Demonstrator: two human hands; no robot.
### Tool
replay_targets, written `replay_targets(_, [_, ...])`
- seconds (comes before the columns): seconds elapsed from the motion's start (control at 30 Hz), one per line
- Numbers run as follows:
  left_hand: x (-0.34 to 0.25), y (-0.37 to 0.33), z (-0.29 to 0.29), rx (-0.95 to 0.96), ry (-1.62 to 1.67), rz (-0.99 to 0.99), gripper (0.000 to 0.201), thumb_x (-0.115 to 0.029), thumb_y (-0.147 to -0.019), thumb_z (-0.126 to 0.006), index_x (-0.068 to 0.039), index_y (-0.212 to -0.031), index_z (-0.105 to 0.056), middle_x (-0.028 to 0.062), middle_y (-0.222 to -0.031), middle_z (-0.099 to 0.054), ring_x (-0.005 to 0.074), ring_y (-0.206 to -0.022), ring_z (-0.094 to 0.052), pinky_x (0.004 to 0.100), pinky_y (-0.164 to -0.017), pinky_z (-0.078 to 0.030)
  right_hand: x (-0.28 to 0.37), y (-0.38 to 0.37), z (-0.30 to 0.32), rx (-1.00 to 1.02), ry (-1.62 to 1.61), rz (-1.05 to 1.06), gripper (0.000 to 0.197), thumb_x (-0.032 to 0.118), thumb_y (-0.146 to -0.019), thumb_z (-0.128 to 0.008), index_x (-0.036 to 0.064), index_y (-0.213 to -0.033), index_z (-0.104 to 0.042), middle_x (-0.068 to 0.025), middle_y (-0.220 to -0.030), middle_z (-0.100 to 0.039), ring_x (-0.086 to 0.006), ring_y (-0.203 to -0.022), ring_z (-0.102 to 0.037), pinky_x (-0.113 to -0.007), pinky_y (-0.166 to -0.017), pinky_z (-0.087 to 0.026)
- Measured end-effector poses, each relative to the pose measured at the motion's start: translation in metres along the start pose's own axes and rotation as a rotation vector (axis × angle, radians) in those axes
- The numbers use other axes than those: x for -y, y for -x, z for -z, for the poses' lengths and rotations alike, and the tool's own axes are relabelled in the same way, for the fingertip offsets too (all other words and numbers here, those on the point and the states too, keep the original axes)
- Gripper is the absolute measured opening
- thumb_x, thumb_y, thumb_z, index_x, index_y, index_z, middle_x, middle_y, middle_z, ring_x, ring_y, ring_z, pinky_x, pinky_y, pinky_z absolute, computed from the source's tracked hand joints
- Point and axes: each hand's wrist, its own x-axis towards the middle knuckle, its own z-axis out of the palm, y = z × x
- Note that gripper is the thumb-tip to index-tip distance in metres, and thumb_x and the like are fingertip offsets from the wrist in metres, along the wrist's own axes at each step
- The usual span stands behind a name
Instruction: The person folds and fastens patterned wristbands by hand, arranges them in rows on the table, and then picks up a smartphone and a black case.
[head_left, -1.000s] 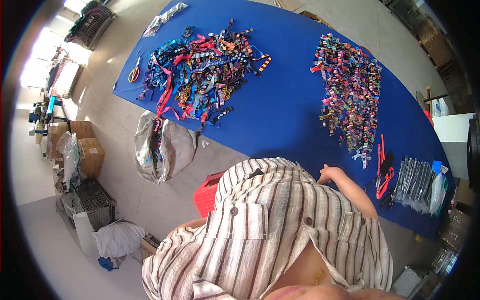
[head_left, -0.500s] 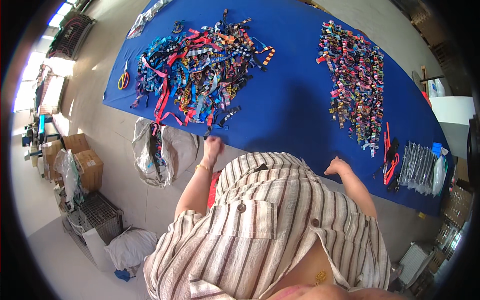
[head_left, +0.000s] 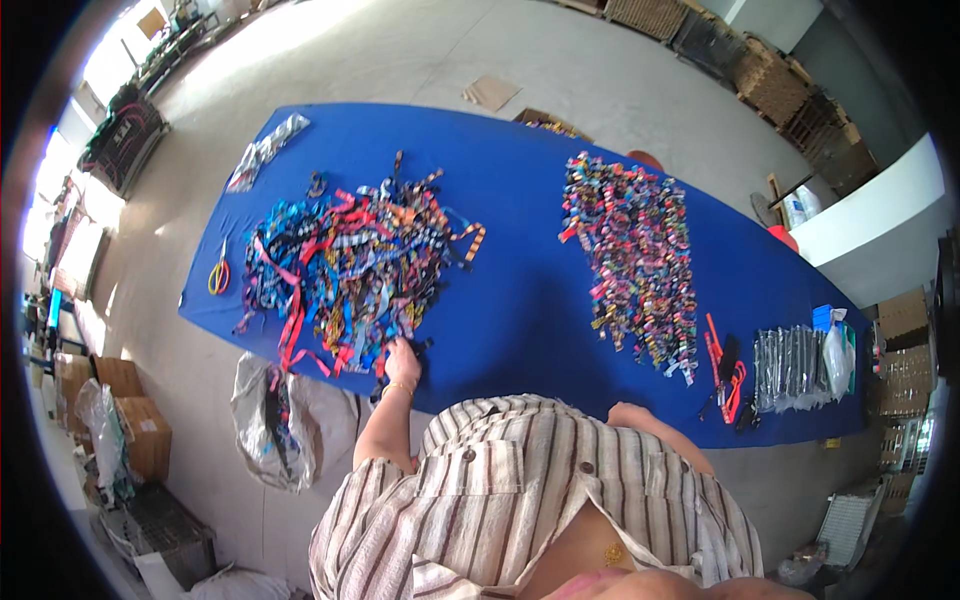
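A tangled pile of colourful fabric straps point(head_left: 350, 265) lies on the left half of a blue cloth-covered table point(head_left: 520, 310). At the near right edge of this pile is my left hand point(head_left: 402, 362), palm down, its fingertips among the strap ends. Too little of those fingers shows to tell whether they grip a strap. My right hand point(head_left: 630, 413) rests at the table's near edge, close to my body, with its fingers mostly hidden. To its far right, small bundled straps point(head_left: 635, 270) are laid out in dense rows.
Scissors point(head_left: 219, 272) with yellow-red handles lie left of the pile. Below the table edge sits an open whitish sack point(head_left: 255, 420) with straps inside. Red and black straps point(head_left: 725, 370) and plastic-wrapped packets point(head_left: 790, 370) lie at the right end. Cardboard boxes point(head_left: 145, 435) stand on the floor at left.
My left hand has moved forward from the table's near edge onto the strap pile. My right hand has drawn in toward my body. The view has tilted up, showing more floor beyond the table.
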Motion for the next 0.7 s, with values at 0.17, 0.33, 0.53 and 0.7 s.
replay_targets(0.17, [-0.009, -0.013, 0.002, 0.066, -0.007, 0.046, 0.039, -0.006, -0.082, -0.063, -0.001, -0.116, -0.045, 0.0225, -0.114, -0.061, 0.0385, -0.101, -0.065, 0.0430, -0.084, -0.054, 0.002, -0.032, 0.014, -0.044, -0.054, 0.172, 0.055, 0.045, -0.080, -0.061, 0.0022, -0.114, -0.068, -0.0210, -0.120, -0.064, -0.0348, -0.113, -0.061, -0.043, -0.095, -0.049])
replay_targets(0.33, [-0.072, -0.005, 0.013, 0.048, -0.018, -0.285, 0.023, -0.012, -0.082, -0.056, 0.000, -0.100, -0.062, 0.0239, -0.099, -0.068, 0.0358, -0.094, -0.068, 0.0434, -0.083, -0.056, 0.064, -0.032, 0.082, -0.370, -0.266, 0.486, 0.046, 0.034, -0.086, -0.059, -0.0008, -0.115, -0.064, -0.0242, -0.112, -0.066, -0.0373, -0.108, -0.062, -0.043, -0.094, -0.049])
replay_targets(0.53, [-0.144, 0.034, 0.022, 0.290, 0.342, -0.786, 0.014, -0.008, -0.089, -0.052, -0.005, -0.096, -0.064, 0.0165, -0.071, -0.065, 0.0227, -0.063, -0.068, 0.0348, -0.055, -0.053, 0.162, 0.011, 0.146, -0.757, -0.569, 0.824, 0.059, 0.014, -0.087, -0.066, 0.0072, -0.141, -0.043, -0.0168, -0.134, -0.053, -0.0228, -0.099, -0.065, -0.034, -0.084, -0.054])
replay_targets(0.7, [-0.162, 0.061, 0.072, 0.358, 0.247, -0.940, 0.010, -0.006, -0.085, -0.056, -0.004, -0.091, -0.064, 0.0167, -0.071, -0.062, 0.0208, -0.071, -0.066, 0.0360, -0.064, -0.051, 0.176, 0.040, 0.153, -0.480, -0.927, 0.771, 0.054, 0.021, -0.088, -0.069, 0.0059, -0.136, -0.048, -0.0118, -0.113, -0.065, -0.0151, -0.078, -0.066, -0.032, -0.074, -0.055])
